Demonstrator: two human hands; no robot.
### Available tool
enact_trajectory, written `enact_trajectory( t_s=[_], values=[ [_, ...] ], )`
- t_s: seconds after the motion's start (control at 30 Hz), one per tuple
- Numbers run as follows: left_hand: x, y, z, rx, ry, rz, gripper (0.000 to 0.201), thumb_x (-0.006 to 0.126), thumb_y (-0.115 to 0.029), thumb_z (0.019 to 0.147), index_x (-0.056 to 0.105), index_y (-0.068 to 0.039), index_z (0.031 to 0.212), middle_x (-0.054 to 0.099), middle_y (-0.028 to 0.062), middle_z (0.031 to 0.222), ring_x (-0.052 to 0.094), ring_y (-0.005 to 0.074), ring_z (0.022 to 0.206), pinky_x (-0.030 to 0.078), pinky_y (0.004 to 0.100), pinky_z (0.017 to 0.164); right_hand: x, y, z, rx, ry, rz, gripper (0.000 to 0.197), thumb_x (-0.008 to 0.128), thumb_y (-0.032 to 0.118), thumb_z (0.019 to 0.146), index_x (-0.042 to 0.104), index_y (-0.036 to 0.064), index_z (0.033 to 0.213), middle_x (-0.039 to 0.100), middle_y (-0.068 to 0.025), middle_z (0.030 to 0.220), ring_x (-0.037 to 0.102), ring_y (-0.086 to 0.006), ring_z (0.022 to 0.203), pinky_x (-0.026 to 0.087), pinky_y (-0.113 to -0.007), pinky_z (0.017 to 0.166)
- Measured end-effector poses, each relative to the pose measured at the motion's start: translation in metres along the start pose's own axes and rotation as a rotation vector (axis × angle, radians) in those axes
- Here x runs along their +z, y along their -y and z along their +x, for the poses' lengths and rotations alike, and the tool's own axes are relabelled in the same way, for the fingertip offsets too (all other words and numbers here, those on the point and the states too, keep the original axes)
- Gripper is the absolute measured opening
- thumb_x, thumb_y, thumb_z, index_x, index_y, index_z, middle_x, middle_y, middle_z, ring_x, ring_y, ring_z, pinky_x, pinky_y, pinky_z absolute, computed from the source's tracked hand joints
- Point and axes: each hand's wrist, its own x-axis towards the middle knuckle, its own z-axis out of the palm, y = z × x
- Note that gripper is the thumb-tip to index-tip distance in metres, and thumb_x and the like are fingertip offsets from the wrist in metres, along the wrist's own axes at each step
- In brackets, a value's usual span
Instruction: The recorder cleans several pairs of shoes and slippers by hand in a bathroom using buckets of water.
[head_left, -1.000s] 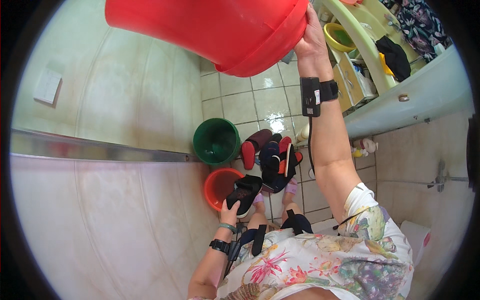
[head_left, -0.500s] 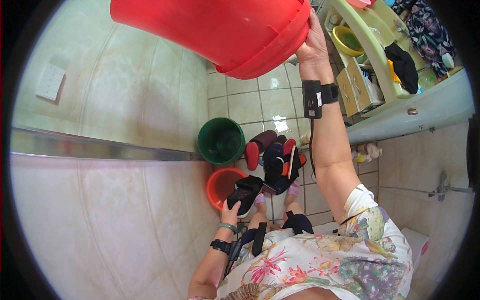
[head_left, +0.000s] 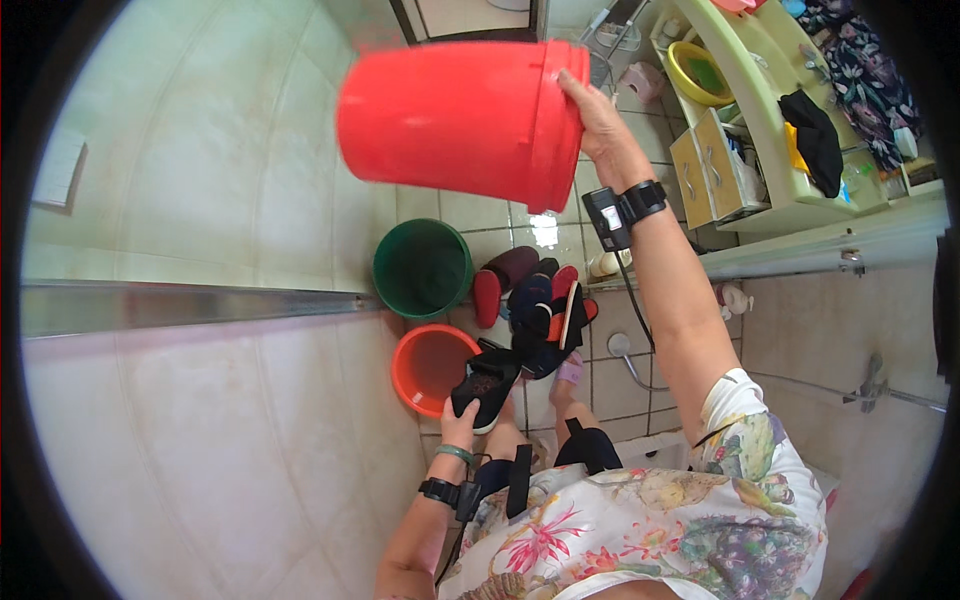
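Note:
My right hand, stretched far forward, grips the rim of a red bucket. The bucket lies on its side in the air, its mouth end at my hand and its base to the left; its inside is hidden. Low on the left, my left hand is closed on a black shoe with a white sole edge. That shoe hangs beside an orange bucket, which stands on the floor with liquid in it. Just beyond stands a green bucket.
Several slippers and shoes lie piled on the tiles right of the buckets. A shower head rests on the floor nearby. At the right are a washbasin cabinet with drawers pulled out and a yellow basin. A tiled wall borders the left.
The red bucket has come lower in the picture, looks smaller and is now nearly level. My left hand still holds the black shoe. The view has shifted slightly, and the shower head now shows.

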Motion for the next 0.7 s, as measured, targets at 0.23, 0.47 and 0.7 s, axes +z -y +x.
enact_trajectory(
  t_s=[0.23, 0.47, 0.7],
  values=[
    [-0.009, 0.055, 0.029, 0.012, 0.009, 0.082, 0.039, 0.064, -0.011, 0.081, 0.051, 0.002, 0.116, 0.059, 0.0108, 0.106, 0.056, 0.0192, 0.096, 0.044, 0.0313, 0.088, -0.092, -0.145, 0.020, 0.043, -0.087, -0.673, 0.029, 0.060, 0.023, 0.086, 0.061, -0.0030, 0.100, 0.066, -0.0120, 0.095, 0.063, -0.0221, 0.089, 0.050, -0.034, 0.075],
    [0.004, 0.067, 0.052, -0.070, 0.011, 0.084, 0.040, 0.062, -0.010, 0.083, 0.049, 0.001, 0.119, 0.057, 0.0101, 0.110, 0.055, 0.0191, 0.098, 0.044, 0.0312, 0.088, -0.198, -0.243, 0.014, 0.158, -0.028, -1.581, 0.035, 0.061, 0.034, 0.081, 0.063, 0.0037, 0.099, 0.063, -0.0211, 0.096, 0.059, -0.0363, 0.093, 0.046, -0.044, 0.080],
    [0.033, 0.085, 0.107, -0.051, -0.002, 0.013, 0.040, 0.060, -0.007, 0.085, 0.047, 0.002, 0.121, 0.056, 0.0093, 0.112, 0.054, 0.0176, 0.098, 0.043, 0.0291, 0.089, -0.280, -0.295, 0.007, 0.310, 0.124, -1.935, 0.029, 0.062, 0.033, 0.080, 0.063, 0.0080, 0.094, 0.064, -0.0160, 0.092, 0.060, -0.0324, 0.092, 0.048, -0.045, 0.078]
  ],
)
